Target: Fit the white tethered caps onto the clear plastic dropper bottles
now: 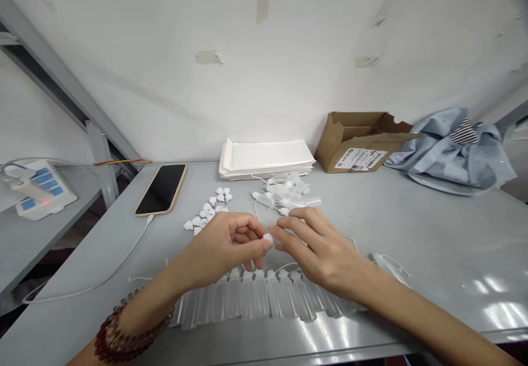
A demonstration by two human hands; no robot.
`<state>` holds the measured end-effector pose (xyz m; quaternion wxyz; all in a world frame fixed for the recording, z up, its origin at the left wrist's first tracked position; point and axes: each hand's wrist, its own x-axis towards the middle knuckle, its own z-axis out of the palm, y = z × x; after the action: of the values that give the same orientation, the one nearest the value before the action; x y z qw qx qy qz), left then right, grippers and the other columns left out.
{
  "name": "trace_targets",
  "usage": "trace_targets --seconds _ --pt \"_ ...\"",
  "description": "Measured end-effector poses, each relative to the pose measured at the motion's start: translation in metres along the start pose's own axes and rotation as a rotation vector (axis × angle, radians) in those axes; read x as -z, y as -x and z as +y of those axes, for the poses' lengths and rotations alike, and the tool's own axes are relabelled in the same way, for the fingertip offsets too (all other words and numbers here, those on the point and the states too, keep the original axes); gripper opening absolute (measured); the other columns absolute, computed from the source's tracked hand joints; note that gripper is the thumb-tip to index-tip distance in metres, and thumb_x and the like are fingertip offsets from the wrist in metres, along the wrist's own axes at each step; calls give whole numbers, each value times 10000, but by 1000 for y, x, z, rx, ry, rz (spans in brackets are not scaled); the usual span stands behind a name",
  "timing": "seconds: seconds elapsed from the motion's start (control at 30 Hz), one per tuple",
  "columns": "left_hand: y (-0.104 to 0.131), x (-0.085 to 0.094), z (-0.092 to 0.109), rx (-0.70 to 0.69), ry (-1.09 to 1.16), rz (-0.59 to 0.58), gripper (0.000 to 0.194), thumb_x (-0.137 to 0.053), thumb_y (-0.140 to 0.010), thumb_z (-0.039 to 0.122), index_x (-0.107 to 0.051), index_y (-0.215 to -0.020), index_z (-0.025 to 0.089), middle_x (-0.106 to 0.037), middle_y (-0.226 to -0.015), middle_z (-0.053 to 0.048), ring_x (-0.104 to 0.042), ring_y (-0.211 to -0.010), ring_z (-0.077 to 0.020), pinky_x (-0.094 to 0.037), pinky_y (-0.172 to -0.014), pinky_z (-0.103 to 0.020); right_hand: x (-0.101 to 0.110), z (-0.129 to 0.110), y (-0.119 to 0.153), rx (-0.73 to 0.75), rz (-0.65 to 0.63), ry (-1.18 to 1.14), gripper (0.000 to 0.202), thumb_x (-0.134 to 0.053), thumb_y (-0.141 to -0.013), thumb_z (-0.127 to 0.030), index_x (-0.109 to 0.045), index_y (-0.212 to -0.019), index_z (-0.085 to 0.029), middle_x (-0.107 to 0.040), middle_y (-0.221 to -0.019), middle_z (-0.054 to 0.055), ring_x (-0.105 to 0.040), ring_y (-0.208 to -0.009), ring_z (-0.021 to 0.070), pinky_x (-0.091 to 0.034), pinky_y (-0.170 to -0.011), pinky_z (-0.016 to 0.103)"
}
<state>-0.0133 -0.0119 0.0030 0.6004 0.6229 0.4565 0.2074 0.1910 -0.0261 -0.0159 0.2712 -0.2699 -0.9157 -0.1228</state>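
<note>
My left hand pinches a small white cap between thumb and fingertips. Close to the cap, on its right, are the fingertips of my right hand. Its fingers are extended and slightly apart, and I see nothing held in them; its palm side is hidden. Below both hands lies a row of clear plastic tubes with white tops and thin white cords, partly covered by my hands. A loose pile of similar tubes lies beyond my right hand. Several white caps are scattered beyond my left hand.
A phone on a charging cable lies at the left. Stacked white flat boxes, an open cardboard box and a crumpled bluish plastic bag stand along the wall. A power strip sits far left.
</note>
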Motion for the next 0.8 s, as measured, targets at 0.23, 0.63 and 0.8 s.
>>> trace_targets --seconds 0.23,0.63,0.8 --pt "1 -8 -7 -78 -110 21 108 -606 -831 290 -562 -793 199 -683 -680 13 -658 -653 -143 -537 -604 -249 -2 -7 9 -130 -121 -259 326 -288 -910 -3 -543 -1098 -82 -654 -961 151 -606 -868 217 -525 -660 323" --pt "5 -7 -10 -313 -364 54 375 -670 -797 274 -552 -1153 295 -663 -1080 2 -652 -939 -156 -534 -846 -276 2 -9 5 -911 -213 -1345 124 -480 -919 -255 -414 -1013 -208 -583 -748 -22 -449 -572 81 -369 -509 203" --pt "0 -12 -7 -125 -343 142 273 -557 -854 466 -649 -889 211 -645 -702 14 -627 -621 -142 -520 -560 -242 -3 -10 9 -863 -168 -1222 132 -464 -933 -293 -394 -1019 -222 -551 -737 -33 -450 -590 95 -388 -546 231"
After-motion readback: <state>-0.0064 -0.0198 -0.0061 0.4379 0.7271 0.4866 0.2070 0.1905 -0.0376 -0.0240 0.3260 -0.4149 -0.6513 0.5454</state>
